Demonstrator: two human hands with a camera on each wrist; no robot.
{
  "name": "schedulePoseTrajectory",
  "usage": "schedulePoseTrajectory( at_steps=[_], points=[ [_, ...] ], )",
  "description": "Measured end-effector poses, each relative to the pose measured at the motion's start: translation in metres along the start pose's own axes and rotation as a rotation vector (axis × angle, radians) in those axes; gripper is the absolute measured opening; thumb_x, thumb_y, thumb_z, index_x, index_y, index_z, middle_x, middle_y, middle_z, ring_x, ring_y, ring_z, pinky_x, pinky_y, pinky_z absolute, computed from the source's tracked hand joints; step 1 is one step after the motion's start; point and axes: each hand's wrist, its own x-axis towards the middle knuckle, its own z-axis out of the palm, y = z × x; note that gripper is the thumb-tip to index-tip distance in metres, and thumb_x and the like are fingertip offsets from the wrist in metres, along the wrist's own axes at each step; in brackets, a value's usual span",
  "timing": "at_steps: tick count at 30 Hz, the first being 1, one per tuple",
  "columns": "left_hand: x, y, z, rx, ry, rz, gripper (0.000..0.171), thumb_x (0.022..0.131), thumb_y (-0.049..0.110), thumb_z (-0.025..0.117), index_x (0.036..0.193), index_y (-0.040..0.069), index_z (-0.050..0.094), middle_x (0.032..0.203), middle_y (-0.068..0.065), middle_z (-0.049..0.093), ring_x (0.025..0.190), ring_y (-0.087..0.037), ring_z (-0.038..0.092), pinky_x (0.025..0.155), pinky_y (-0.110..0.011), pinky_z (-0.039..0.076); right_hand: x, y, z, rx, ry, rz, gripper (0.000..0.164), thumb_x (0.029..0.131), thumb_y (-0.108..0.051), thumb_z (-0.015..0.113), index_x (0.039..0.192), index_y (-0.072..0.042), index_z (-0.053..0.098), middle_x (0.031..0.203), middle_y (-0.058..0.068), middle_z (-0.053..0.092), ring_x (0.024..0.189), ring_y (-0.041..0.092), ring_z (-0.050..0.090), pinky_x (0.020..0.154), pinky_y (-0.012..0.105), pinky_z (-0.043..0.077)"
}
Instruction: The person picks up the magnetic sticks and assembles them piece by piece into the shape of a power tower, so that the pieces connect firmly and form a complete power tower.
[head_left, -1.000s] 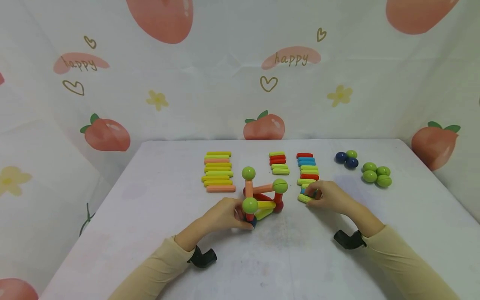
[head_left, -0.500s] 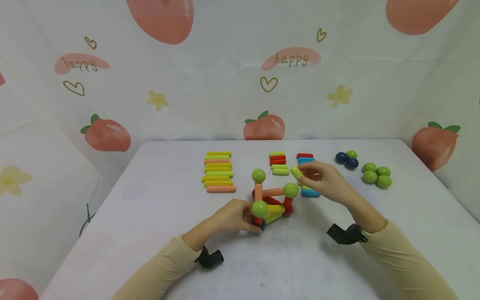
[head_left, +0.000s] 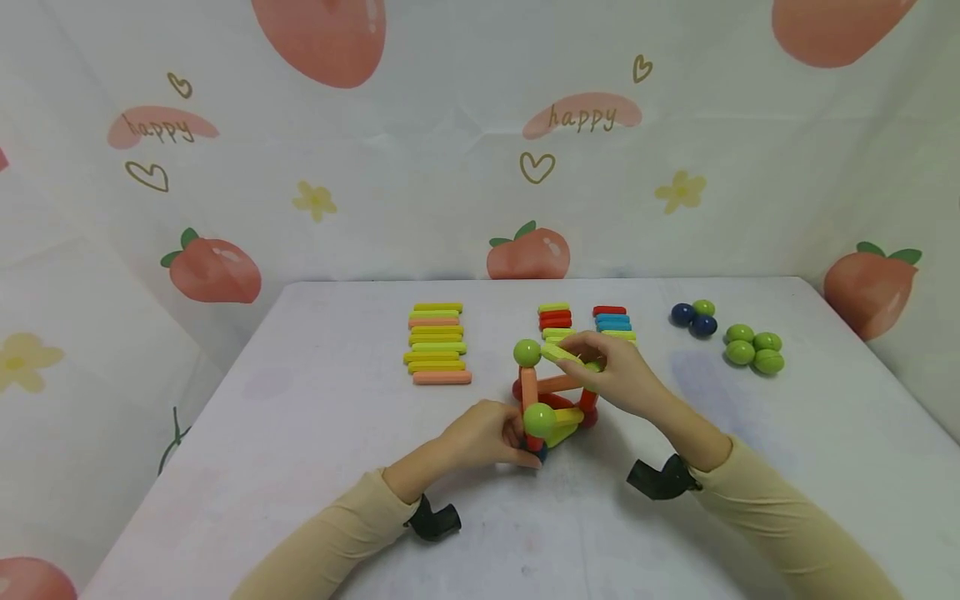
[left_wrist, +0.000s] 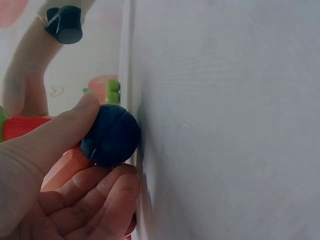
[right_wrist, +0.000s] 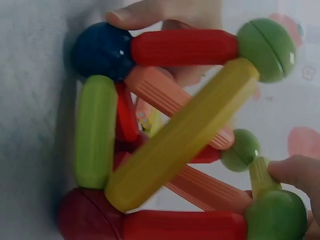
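A frame of coloured rods and balls stands on the table, with green balls at its top corners. My left hand (head_left: 483,437) grips its lower near-left corner, thumb and fingers around the dark blue ball (left_wrist: 112,135). Between thumb and fingers, my right hand (head_left: 622,375) pinches a short lime-green rod (head_left: 558,354) at the top of the frame. One end of this rod meets the far green ball (right_wrist: 241,150); its other end overlaps another green ball (right_wrist: 276,214) in the right wrist view. A yellow rod (right_wrist: 185,135) runs diagonally across one side, beside red and orange rods.
Long yellow, lime and orange rods (head_left: 438,348) lie in a column at the left back. Short red rods (head_left: 555,319) and blue rods (head_left: 612,322) lie behind the frame. Loose dark blue balls (head_left: 703,326) and green balls (head_left: 768,362) sit at the right back.
My right hand has lifted a short lime-green rod from the right column and brought it left to the frame's top. My left hand and the frame have shifted slightly right.
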Motion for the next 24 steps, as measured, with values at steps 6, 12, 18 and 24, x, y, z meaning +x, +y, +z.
schedulePoseTrajectory(
  at_steps=[6,12,18,24],
  points=[
    [0.001,0.000,0.001,-0.004,0.005,0.009,0.028,0.070,0.025,0.082,0.078,0.008,0.062,0.069,0.001,0.065,0.057,0.000,0.051,0.055,-0.014,0.045,0.000,0.001,0.006,-0.051,-0.010,0.027,0.032,0.087,-0.024,0.066,0.112,-0.005,0.063,0.106,0.012,0.066,0.091,0.022,0.061,0.073,0.023,0.054],
    [-0.001,-0.001,-0.001,-0.018,-0.009,-0.008,0.027,0.070,0.026,0.082,0.080,0.010,0.063,0.070,0.002,0.065,0.059,-0.001,0.052,0.056,-0.014,0.045,0.001,0.008,-0.004,-0.008,-0.029,0.028,0.034,0.092,-0.031,0.058,0.114,-0.005,0.061,0.107,0.014,0.065,0.092,0.025,0.062,0.073,0.026,0.054],
    [-0.008,-0.010,-0.012,-0.063,-0.056,-0.036,0.029,0.072,0.023,0.081,0.094,0.013,0.066,0.074,0.003,0.065,0.063,-0.004,0.055,0.059,-0.016,0.047,0.004,0.034,-0.028,-0.115,-0.038,0.048,0.028,0.095,-0.022,0.054,0.112,-0.001,0.061,0.105,0.020,0.066,0.089,0.031,0.063,0.075,0.032,0.054],
    [-0.015,-0.023,-0.029,-0.086,-0.085,-0.047,0.030,0.075,0.020,0.078,0.100,0.009,0.067,0.088,-0.001,0.068,0.070,-0.005,0.058,0.064,-0.016,0.049,-0.003,0.063,-0.028,-0.320,-0.237,0.104,0.022,0.085,-0.013,0.066,0.103,0.000,0.064,0.097,0.013,0.067,0.087,0.023,0.059,0.082,0.042,0.053]
  ],
)
